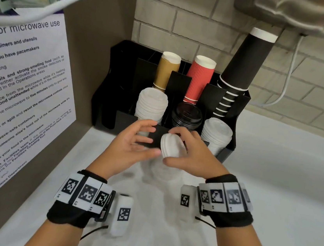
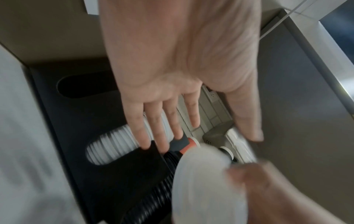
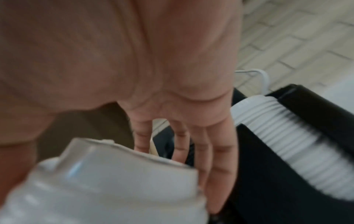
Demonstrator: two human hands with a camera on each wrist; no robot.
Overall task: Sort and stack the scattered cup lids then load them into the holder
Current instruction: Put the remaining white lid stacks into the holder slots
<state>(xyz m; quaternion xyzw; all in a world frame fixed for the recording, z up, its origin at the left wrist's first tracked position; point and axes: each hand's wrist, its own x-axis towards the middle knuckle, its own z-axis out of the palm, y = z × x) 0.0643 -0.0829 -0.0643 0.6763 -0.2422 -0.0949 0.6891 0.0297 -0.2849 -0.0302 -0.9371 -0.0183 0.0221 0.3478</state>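
Right hand (image 1: 190, 153) grips a short stack of white lids (image 1: 171, 145) tilted on its side, just in front of the black holder (image 1: 234, 144). Left hand (image 1: 132, 139) is spread, fingers relaxed, holding nothing, just beside the stack. Holder front slots hold white lid stacks (image 1: 152, 105) and black lids (image 1: 186, 115); cups (image 1: 199, 78) behind.
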